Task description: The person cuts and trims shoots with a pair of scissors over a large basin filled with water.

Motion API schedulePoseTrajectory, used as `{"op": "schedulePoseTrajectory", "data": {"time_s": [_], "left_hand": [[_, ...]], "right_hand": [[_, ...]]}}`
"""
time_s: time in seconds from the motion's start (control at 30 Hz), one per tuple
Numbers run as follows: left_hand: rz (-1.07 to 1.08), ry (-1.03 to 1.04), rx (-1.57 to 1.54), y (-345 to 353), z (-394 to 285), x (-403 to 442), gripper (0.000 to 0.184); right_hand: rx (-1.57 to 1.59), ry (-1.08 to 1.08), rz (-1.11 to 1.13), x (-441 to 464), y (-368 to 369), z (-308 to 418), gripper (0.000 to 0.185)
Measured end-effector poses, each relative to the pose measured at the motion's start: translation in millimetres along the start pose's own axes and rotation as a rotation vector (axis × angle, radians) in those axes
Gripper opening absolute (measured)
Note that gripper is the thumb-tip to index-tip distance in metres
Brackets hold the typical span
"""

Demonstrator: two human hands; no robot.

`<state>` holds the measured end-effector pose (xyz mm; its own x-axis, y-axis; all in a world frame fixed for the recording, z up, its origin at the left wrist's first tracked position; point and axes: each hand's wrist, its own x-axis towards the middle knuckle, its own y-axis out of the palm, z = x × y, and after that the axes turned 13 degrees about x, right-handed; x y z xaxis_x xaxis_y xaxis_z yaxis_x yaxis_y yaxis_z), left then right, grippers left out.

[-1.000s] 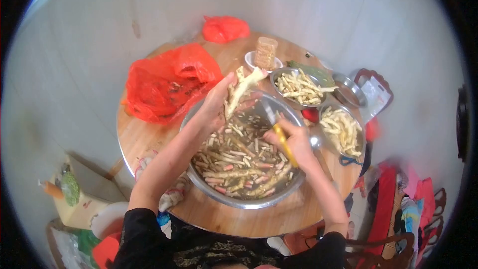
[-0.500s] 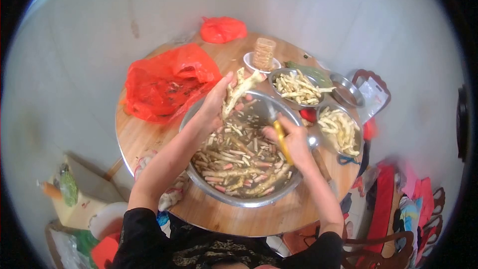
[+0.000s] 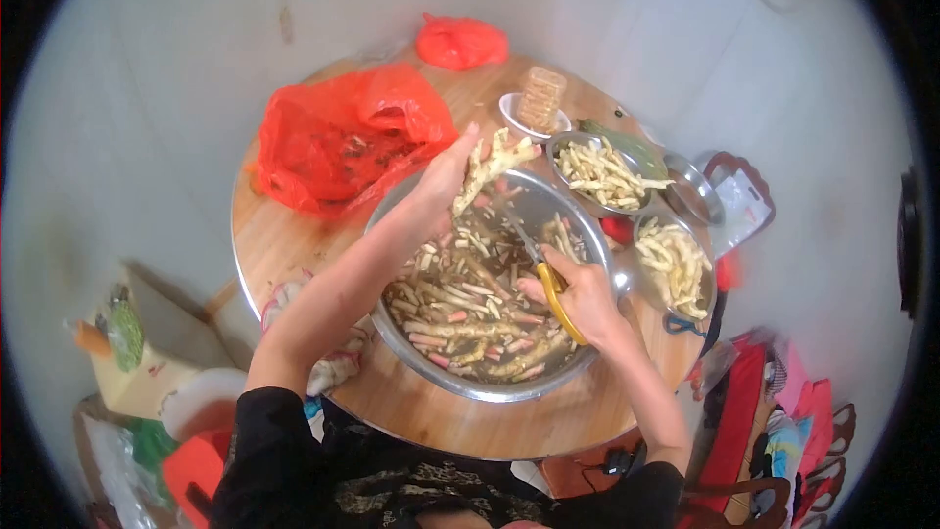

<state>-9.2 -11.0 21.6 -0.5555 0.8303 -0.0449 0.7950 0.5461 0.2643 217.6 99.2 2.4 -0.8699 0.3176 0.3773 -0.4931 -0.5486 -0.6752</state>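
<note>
My left hand is closed around a pale, branching piece of ginger, holding it over the far side of a large steel basin. In my right hand is a pair of yellow-handled scissors, its blades pointing up and left toward the ginger but apart from it. Water fills the basin, with many ginger pieces and short pink-tipped cuttings in it. Beyond the basin's right side, two metal bowls hold trimmed ginger and more pale ginger pieces.
An open red plastic bag lies at the left of the round wooden table. A smaller red bag sits at the back. Stacked biscuits stand in a white dish, and an empty metal bowl is at the right.
The view has shifted slightly. My right hand has turned, so the scissors' blades now show clearly rather than blurred. The ginger stays in my left hand.
</note>
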Motion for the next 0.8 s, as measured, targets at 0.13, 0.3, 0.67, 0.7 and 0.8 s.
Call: {"op": "schedulePoseTrajectory", "data": {"time_s": [0.13, 0.3, 0.67, 0.7, 0.8], "left_hand": [[0.057, 0.001, -0.006, -2, 3, 4, 0.053], [0.096, -0.023, 0.061, -3, 3, -1, 0.052], [0.095, 0.034, 0.273, -3, 5, -4, 0.062], [0.091, 0.035, 0.272, -2, 5, -3, 0.062], [0.058, 0.128, 0.264, 2, 9, -1, 0.063]], "right_hand": [[0.052, 0.057, -0.001, 9, -25, 15, 0.067], [-0.17, -0.051, 0.038, 13, -32, 10, 0.069], [0.366, 0.307, 0.214, -1, -18, 9, 0.041], [0.365, 0.304, 0.217, 1, -20, 13, 0.041], [0.621, 0.462, 0.048, 9, -24, 36, 0.023]]}}
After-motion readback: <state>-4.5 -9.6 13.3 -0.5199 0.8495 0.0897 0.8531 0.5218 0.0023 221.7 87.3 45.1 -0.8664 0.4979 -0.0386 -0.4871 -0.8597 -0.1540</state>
